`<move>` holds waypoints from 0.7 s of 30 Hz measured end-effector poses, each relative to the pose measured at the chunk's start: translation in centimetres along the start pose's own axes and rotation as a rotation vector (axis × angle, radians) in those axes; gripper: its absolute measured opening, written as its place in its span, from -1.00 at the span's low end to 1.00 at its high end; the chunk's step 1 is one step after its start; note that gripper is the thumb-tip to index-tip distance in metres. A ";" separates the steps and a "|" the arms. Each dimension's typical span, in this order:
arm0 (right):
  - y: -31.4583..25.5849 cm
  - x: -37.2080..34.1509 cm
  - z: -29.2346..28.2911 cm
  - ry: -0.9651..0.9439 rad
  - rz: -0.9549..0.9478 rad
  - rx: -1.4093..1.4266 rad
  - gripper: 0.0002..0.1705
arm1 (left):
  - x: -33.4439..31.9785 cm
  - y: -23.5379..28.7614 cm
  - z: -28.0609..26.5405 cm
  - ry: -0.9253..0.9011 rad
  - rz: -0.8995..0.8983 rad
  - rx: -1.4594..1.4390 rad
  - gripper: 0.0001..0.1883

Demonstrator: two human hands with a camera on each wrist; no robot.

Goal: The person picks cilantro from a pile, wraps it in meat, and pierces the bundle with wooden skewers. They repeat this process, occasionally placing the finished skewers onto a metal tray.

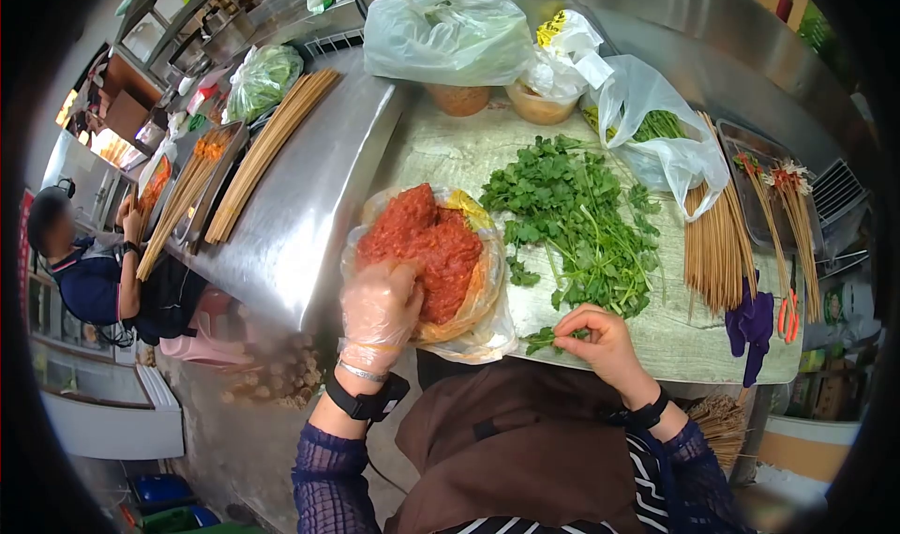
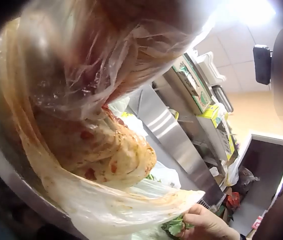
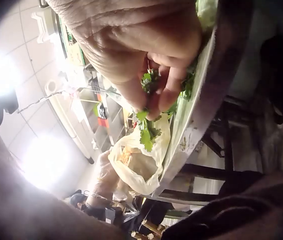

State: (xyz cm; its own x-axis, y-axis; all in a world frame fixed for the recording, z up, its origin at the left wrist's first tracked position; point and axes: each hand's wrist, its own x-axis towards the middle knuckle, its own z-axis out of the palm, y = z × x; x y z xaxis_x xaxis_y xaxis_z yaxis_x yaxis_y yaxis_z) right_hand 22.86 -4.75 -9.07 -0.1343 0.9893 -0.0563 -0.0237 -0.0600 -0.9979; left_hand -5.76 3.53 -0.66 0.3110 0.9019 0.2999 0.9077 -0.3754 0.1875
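My left hand (image 1: 380, 301) wears a clear plastic glove and has its fingers curled at the near left side of a mound of red minced meat (image 1: 441, 253). The meat sits in a stained plastic bag (image 1: 492, 323) whose top is folded open; the glove hides part of it, and the fingertips are hidden. My bare right hand (image 1: 600, 342) pinches a small cilantro sprig (image 3: 149, 137) between thumb and fingers, low over the table's near edge. Beyond that hand spreads a loose pile of cilantro (image 1: 572, 206), leaves to the left, stems to the right.
Bundles of wooden skewers (image 1: 714, 253) lie on the right, near a purple glove (image 1: 750, 326) and orange-handled scissors (image 1: 792, 314). Plastic bags (image 1: 445, 32) and a tub (image 1: 542, 107) stand at the back. Left, a steel counter (image 1: 314, 173) holds more skewers; another person (image 1: 89, 271) works beside it.
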 end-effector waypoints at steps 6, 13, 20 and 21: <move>0.5 0.0 0.0 0.009 -0.041 -0.030 -0.89 | -0.1 -2.7 0.1 0.197 -0.067 -0.077 -0.87; 0.4 0.0 0.0 0.005 -0.035 -0.009 -0.90 | 0.0 -1.7 -1.6 0.173 0.162 -0.188 -0.80; 0.1 0.0 0.2 -0.013 0.007 0.012 -0.89 | 1.2 -0.7 -0.3 -0.001 0.299 -0.042 -0.79; 0.1 0.0 0.1 -0.013 0.003 0.014 -0.89 | 1.4 -0.7 -0.2 0.031 0.296 -0.026 -0.80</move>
State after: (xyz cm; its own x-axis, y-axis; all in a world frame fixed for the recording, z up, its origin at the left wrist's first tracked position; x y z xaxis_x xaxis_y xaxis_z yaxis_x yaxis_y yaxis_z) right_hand 22.75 -4.81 -9.17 -0.1471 0.9874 -0.0588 -0.0371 -0.0649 -0.9972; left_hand -6.04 5.01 -0.20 0.5516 0.7457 0.3738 0.7713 -0.6266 0.1119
